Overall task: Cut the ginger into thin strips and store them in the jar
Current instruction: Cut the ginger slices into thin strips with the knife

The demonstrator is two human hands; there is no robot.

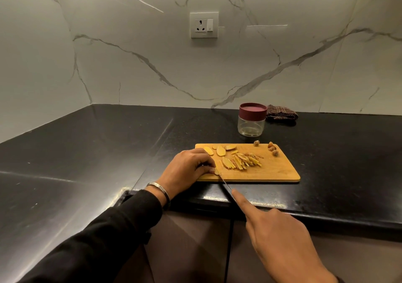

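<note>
Left hand [191,169] curled over a small ginger piece [216,171] at the board's [280,171] near-left corner, fingertips pinching it down. Right hand [280,237] grasps the knife [226,184], forefinger laid along the spine; handle hidden under the palm. Blade tip sits at the piece, just beside the left fingertips.

Ginger: strips [243,163] heaped mid-board, uncut slices [219,151] along the far edge, knobbly trimmings [273,149] at the far-right corner. Jar [252,119] stands behind the board, lid on, empty as far as can be seen. Cloth [281,112] just right of it.

Risks, as judged:
- Piece is small and the holding fingers crowd the blade; a slip or roll puts the edge on a fingertip.
- Cutting is at the board's corner, and the board lies close to the surface's [87,152] front lip. Strips could drop off either edge.
- A hard push might skate the board on the glossy black stone.

Room: open surface left of the board and right of it; bare wood on the board's right half. Jar well apart from the cutting spot, clear path over the board to reach it.
</note>
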